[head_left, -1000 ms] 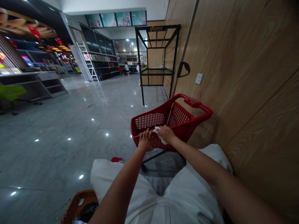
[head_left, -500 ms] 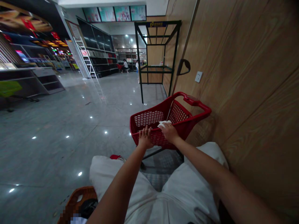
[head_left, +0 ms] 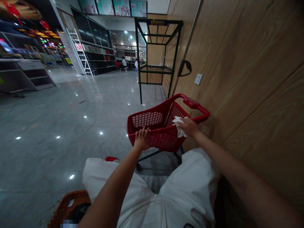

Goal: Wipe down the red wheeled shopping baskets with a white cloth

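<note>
A red plastic shopping cart with perforated walls stands in front of my knees, its handle on the right. My left hand lies against the near wall at the rim, fingers stretched and slightly apart, touching the cart. Closed on a crumpled white cloth, my right hand presses it to the near rim closer to the handle. Part of the cloth hangs down over the outer side. The palm side of both hands is hidden.
A wood-panelled wall with a socket rises at right. Behind the cart stands a dark metal frame rack. An orange basket sits at lower left. A ladder, shelves and a crouching person are farther back.
My right hand has slid the cloth right along the near rim towards the handle. My left hand stays at the same part of the cart. The view has shifted slightly.
</note>
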Motion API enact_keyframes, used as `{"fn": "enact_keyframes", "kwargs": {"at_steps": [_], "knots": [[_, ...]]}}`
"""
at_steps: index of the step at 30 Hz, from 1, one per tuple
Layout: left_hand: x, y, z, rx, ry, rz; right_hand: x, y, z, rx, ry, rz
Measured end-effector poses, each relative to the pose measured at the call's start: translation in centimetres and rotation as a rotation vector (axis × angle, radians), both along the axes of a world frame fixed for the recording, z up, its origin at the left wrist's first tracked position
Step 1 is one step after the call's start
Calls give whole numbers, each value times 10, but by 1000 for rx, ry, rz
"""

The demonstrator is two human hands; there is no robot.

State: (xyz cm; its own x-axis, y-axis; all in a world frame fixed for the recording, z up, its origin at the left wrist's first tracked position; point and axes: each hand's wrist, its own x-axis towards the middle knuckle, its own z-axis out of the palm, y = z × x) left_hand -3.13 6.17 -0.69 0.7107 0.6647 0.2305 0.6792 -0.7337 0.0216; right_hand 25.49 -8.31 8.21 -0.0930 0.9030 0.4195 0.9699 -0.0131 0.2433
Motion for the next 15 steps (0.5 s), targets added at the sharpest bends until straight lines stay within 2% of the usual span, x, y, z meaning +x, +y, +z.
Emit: {"fn": "enact_keyframes", "kwargs": {"at_steps": [2,7,10,12,15], "knots": [[4,-2,1,0,-3,7,-15,6,-4,11,40,6],[9,-11,4,4,0,23,-114,58,-43,-1,161,71],[2,-10,4,5,25,14,-151,80,-52,-24,194,55],[-6,-4,5,10,47,-16,-144,80,-45,-80,177,72],[-18,8,6,26,48,-38,-91,57,-26,-125,118,51]]}}
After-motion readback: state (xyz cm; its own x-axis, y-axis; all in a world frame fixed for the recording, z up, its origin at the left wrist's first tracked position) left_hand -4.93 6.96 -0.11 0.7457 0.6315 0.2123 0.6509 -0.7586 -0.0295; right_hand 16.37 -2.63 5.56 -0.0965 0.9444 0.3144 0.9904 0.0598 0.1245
